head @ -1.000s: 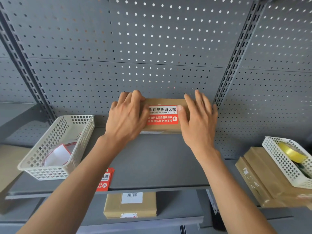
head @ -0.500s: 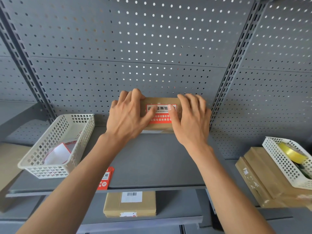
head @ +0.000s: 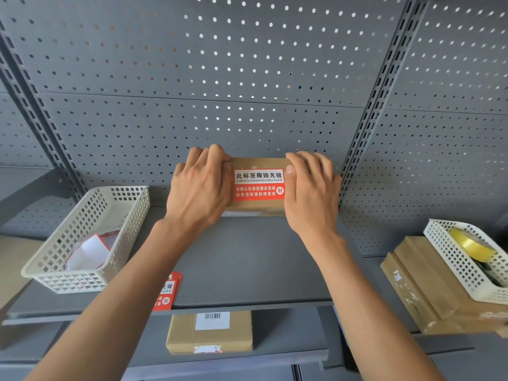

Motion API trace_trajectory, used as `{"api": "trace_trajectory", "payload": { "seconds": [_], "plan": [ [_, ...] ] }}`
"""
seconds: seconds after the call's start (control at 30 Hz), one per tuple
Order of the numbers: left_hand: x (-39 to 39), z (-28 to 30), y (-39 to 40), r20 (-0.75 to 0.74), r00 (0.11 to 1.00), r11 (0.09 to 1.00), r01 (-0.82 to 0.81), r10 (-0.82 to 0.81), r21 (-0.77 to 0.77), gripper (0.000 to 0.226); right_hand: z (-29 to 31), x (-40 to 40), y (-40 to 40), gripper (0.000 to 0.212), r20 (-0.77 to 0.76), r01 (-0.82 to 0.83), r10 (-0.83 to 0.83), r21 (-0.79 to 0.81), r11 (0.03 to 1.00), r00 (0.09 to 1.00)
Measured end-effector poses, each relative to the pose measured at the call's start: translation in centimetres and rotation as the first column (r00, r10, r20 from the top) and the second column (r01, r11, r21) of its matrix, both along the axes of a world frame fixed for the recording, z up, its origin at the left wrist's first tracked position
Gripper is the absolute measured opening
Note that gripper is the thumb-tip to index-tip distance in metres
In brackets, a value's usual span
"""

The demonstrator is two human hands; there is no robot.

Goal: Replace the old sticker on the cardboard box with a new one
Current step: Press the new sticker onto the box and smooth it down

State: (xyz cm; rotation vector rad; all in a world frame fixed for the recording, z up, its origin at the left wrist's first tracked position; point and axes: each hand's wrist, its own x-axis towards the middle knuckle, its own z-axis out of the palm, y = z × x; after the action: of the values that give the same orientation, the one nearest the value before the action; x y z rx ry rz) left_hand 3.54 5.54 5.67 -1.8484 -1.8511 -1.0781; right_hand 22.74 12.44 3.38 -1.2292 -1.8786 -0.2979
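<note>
A flat cardboard box (head: 255,207) lies at the back of the grey shelf (head: 242,268), against the pegboard. A red and white sticker (head: 258,184) with printed characters lies flat on its top face, fully in view. My left hand (head: 200,188) covers the box's left end, fingers curled over the far left edge. My right hand (head: 310,193) covers the right end, fingers curled over the far edge. Its thumb rests at the sticker's upper right corner.
A white basket (head: 82,237) with peeled backing papers stands at the left. A small stack of red stickers (head: 165,292) lies at the shelf's front edge. Another box (head: 210,332) sits on the lower shelf. At the right, a basket with yellow tape (head: 467,246) rests on cardboard boxes (head: 420,292).
My right hand slid left across the sticker, then back to the box's right end, so the whole sticker shows again. The fingers of both hands now curl over the far edge.
</note>
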Motion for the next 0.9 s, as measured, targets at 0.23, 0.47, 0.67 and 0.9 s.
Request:
{"api": "trace_trajectory", "payload": {
  "seconds": [0.23,0.47,0.67,0.9],
  "plan": [
    [0.5,0.4,0.7,0.036,0.998,0.997,-0.054,0.056,-0.049,0.046,1.2,-2.0,-0.3,0.052,-0.026,0.103,-0.105,-0.058,0.993,0.994],
    [-0.2,0.5,1.0,-0.026,0.999,0.999,-0.022,0.021,-0.049,0.065,1.4,-1.6,0.0,0.058,0.093,0.094,-0.089,-0.053,0.994,0.992],
    [-1.2,0.0,0.5,-0.137,0.989,0.999,0.051,-0.052,-0.011,0.080,1.0,1.1,-0.7,0.073,0.290,-0.092,0.120,-0.109,0.990,0.949],
    [-1.3,0.1,0.7,-0.144,0.989,0.999,0.039,-0.043,-0.028,0.086,1.3,0.3,-1.0,0.075,0.308,-0.044,0.081,-0.127,0.991,0.948]
  ]
}}
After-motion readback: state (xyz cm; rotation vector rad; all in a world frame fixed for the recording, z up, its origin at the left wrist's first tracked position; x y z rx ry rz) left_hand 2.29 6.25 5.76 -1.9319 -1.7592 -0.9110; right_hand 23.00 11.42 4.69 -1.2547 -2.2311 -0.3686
